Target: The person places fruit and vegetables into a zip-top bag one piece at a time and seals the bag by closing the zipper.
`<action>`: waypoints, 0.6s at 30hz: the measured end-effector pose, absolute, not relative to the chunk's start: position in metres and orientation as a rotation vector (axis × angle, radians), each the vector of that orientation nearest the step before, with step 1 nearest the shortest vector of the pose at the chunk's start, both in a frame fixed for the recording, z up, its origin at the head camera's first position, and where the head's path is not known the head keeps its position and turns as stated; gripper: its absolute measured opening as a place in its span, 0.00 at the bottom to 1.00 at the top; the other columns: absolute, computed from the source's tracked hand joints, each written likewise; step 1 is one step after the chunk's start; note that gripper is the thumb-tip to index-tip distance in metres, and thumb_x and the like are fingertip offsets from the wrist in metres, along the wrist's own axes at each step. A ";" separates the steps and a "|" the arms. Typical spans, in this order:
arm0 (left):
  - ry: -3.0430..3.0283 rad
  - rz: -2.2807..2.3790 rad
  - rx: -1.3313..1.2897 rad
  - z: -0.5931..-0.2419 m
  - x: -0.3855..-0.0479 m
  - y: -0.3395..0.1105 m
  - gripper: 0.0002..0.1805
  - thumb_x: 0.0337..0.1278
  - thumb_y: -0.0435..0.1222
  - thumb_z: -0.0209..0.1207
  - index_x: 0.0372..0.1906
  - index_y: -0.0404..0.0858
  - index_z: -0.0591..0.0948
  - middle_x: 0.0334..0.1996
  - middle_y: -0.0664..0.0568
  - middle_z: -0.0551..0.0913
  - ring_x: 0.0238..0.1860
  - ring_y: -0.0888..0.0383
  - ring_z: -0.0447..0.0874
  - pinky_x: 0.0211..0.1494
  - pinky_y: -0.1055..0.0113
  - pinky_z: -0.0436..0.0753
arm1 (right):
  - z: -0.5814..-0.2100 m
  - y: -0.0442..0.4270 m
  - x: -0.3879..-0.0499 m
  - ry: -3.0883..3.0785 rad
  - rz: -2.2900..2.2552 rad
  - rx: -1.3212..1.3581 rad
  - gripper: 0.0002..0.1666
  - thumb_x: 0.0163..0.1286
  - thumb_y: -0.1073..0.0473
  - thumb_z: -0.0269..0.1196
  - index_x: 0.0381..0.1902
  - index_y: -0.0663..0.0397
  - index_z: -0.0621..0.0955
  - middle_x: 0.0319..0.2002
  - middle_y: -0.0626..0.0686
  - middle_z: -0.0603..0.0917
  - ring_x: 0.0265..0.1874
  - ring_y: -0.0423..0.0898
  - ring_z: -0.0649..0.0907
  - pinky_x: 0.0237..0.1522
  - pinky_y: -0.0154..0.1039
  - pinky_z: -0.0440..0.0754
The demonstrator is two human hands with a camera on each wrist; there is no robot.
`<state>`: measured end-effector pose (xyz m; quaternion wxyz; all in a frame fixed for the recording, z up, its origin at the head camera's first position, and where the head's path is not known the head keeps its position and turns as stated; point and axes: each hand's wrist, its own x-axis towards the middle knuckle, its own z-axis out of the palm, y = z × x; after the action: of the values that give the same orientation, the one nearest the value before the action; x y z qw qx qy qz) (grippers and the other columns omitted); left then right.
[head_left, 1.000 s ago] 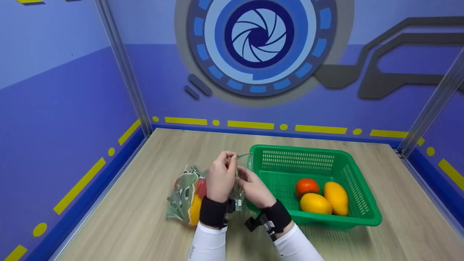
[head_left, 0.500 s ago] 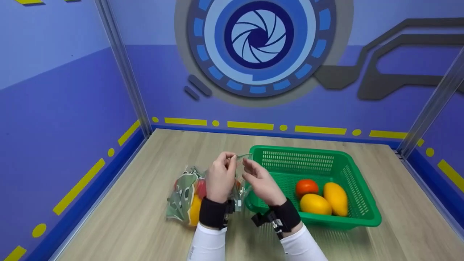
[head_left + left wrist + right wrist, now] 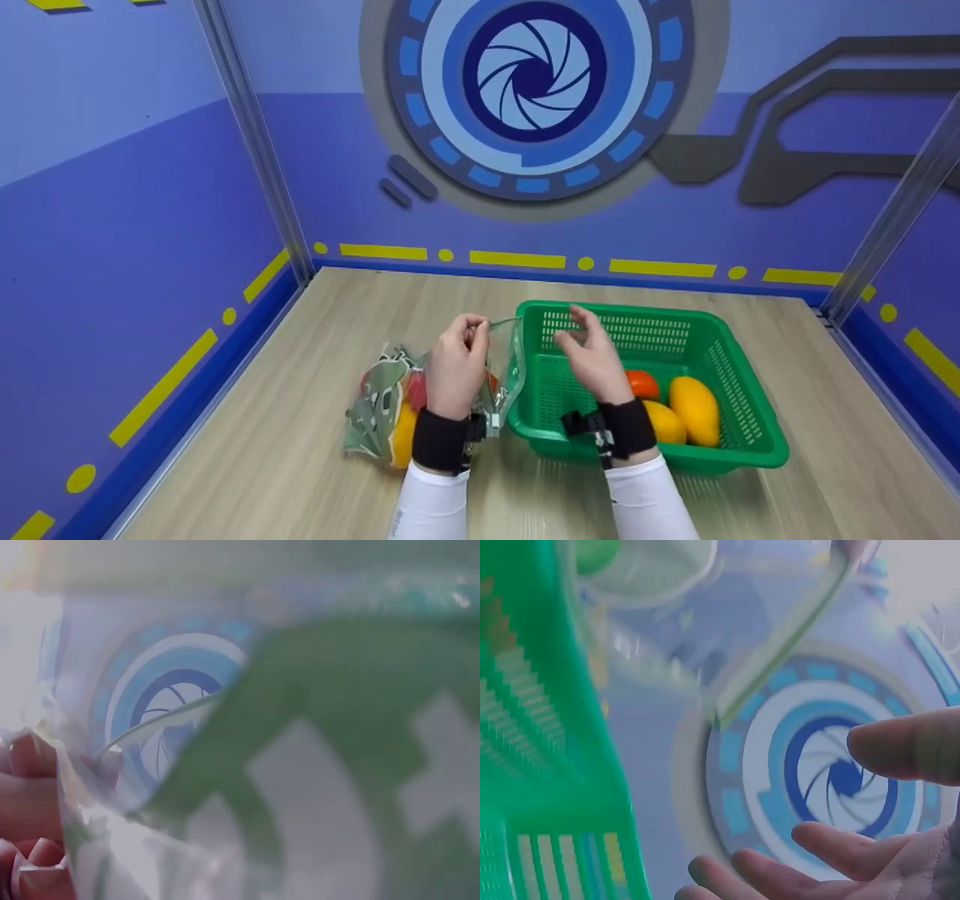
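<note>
Left hand pinches the mouth of the printed plastic bag, located between the table's left edge and the green basket. Right hand is spread, empty, above the basket. One-sided support may let the mouth collapse.

Clear green-printed bag, filled, mouth seemingly gaping, beside green basket.

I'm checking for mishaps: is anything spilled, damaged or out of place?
Nothing stands out: the green basket sits upright with fruit inside, the left hand pinches the edge of the bag, and no spill shows. Part of the bag is hidden.
</note>
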<state>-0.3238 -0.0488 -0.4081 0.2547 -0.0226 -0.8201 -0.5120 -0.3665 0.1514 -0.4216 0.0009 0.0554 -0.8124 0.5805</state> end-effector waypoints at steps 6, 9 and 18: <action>-2.219 -1.383 -0.066 -0.406 -0.326 -0.050 0.07 0.73 0.35 0.59 0.43 0.36 0.85 0.21 0.56 0.68 0.21 0.61 0.66 0.26 0.73 0.65 | -0.418 0.181 -0.392 -2.685 1.645 0.058 0.38 0.81 0.54 0.51 0.81 0.59 0.54 0.80 0.68 0.54 0.76 0.66 0.63 0.72 0.62 0.67; -2.212 -1.393 -0.065 -0.404 -0.327 -0.050 0.08 0.73 0.35 0.59 0.44 0.36 0.85 0.22 0.56 0.69 0.22 0.61 0.66 0.26 0.73 0.65 | -0.417 0.192 -0.404 -2.822 1.494 0.047 0.39 0.81 0.52 0.51 0.81 0.60 0.52 0.79 0.71 0.53 0.74 0.66 0.65 0.70 0.62 0.68; -2.236 -1.437 -0.045 -0.405 -0.324 -0.050 0.08 0.73 0.36 0.58 0.45 0.37 0.85 0.23 0.55 0.71 0.23 0.60 0.68 0.27 0.73 0.68 | -0.438 0.212 -0.415 -3.203 0.908 0.067 0.45 0.77 0.44 0.58 0.75 0.73 0.60 0.72 0.77 0.64 0.71 0.75 0.66 0.70 0.68 0.67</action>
<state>-0.3241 -0.0500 -0.4054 0.2393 -0.0163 -0.8166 -0.5250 -0.4147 0.2115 -0.4379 -0.0942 0.0200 -0.9576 0.2715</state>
